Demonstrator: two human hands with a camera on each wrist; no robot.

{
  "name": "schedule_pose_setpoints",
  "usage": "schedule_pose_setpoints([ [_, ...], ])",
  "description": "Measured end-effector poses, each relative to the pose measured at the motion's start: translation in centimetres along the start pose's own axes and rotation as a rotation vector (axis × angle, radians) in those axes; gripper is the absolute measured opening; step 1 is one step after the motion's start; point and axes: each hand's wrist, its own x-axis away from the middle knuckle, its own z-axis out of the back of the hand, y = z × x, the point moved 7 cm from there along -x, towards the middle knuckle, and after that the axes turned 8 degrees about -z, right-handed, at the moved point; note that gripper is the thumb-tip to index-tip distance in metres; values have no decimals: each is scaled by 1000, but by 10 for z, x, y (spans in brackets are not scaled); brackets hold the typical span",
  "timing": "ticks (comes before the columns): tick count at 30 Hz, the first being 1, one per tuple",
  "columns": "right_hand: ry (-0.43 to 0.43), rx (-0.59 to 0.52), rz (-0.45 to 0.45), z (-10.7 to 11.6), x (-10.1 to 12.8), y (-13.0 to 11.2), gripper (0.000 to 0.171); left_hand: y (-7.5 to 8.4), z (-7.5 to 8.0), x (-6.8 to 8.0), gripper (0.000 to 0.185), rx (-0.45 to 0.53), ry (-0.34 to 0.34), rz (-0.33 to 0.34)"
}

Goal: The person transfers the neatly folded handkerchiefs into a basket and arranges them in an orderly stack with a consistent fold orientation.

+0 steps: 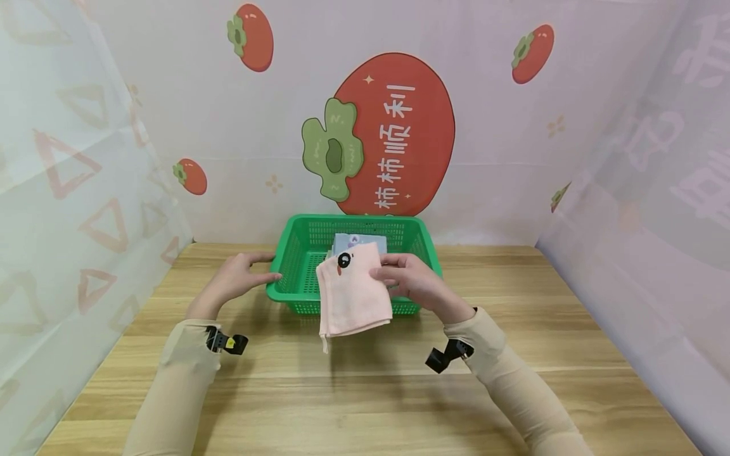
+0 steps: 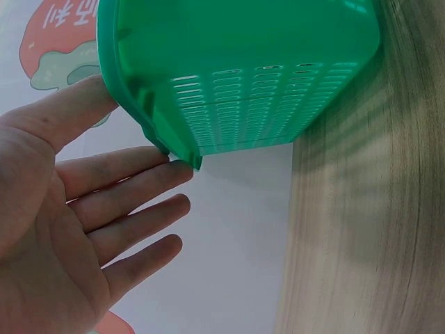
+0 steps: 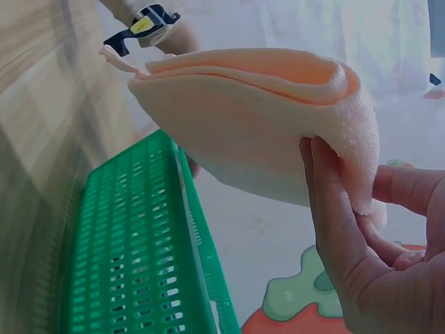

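Observation:
A pink folded towel (image 1: 356, 294) with an embroidered black eye is held in front of the green plastic basket (image 1: 352, 296), overlapping its near rim in the head view. My right hand (image 1: 415, 278) pinches the towel's right edge between thumb and fingers. In the right wrist view the folded layers of the towel (image 3: 243, 125) show from the side. At the basket's left end, my left hand (image 1: 235, 278) touches the rim, its thumb over the edge and its fingers spread and fairly straight. A light-blue folded cloth (image 1: 365, 241) lies inside the basket, partly hidden by the towel.
The basket stands on a wood-grain table (image 1: 365, 392), close to the back wall. A white backdrop (image 1: 490, 183) with persimmon prints rises behind, and patterned sheets flank both sides. Each wrist wears a small black camera mount (image 1: 450, 354).

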Motion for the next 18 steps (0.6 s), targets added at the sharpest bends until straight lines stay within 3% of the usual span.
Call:
schedule_pose_setpoints([
  [18,25,-52,35,13,-6,-19,39,-2,1,0,70,1,-2,-2],
])
